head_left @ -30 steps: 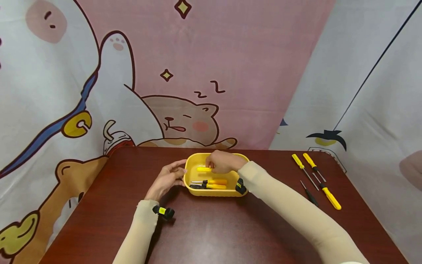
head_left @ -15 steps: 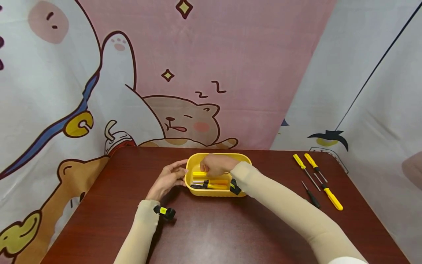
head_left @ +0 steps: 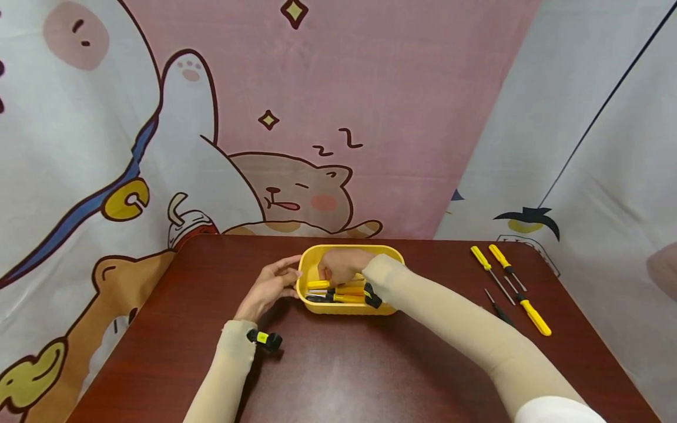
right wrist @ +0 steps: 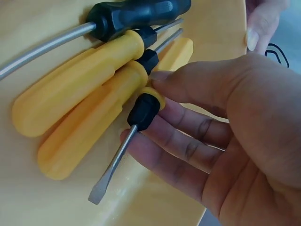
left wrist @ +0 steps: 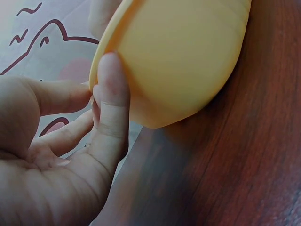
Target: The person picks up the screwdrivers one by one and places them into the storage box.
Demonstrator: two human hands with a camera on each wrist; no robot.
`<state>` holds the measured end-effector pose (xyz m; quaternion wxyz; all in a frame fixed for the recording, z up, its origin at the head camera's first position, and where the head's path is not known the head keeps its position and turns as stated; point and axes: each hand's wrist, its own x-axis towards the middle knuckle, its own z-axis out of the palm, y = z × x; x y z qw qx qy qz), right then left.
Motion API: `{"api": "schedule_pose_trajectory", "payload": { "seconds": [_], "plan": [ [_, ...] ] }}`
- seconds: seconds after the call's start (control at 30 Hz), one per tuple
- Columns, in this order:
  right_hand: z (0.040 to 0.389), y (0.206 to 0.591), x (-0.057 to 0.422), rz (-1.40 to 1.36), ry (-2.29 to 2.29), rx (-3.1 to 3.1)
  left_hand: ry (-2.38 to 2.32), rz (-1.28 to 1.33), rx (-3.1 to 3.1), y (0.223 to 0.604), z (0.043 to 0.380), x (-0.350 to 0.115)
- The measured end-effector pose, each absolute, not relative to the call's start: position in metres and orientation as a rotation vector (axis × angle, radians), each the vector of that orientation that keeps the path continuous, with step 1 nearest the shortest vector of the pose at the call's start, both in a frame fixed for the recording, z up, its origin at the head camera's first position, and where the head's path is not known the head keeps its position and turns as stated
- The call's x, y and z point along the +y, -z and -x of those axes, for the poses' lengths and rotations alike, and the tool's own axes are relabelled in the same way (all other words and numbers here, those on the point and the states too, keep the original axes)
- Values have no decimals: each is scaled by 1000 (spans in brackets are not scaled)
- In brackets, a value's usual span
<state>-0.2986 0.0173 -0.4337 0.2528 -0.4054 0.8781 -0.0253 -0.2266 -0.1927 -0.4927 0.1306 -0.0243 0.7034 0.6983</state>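
My left hand pinches the left end of a yellow plastic box, its thumb and fingers at the rim. Inside the box, my right hand grips a flat-blade screwdriver around its yellow handle; the black collar and blade stick out of the fingers. Just beside it lie two more yellow-handled screwdrivers, one nearer and one farther in the right wrist view. A black-handled screwdriver rests along the box wall. Most of the gripped handle is hidden by the fingers.
On the right of the brown table lie several loose screwdrivers: a long yellow one, a short yellow one, a larger yellow one and a black one, partly behind the right sleeve. A printed cloth hangs behind.
My right hand has moved left and toward the front of the box with the screwdriver, bringing it beside the other screwdrivers there. My left hand keeps its hold on the box.
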Motion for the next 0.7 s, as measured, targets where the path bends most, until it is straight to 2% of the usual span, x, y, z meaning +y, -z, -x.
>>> {"api": "schedule_pose_trajectory", "payload": {
  "seconds": [0.27, 0.7],
  "plan": [
    [303, 435, 9, 1129, 37, 2345, -2028, 81, 2042, 492, 226, -194],
    [304, 435, 11, 973, 128, 2312, -2040, 43, 2026, 494, 227, -194]
  ]
}}
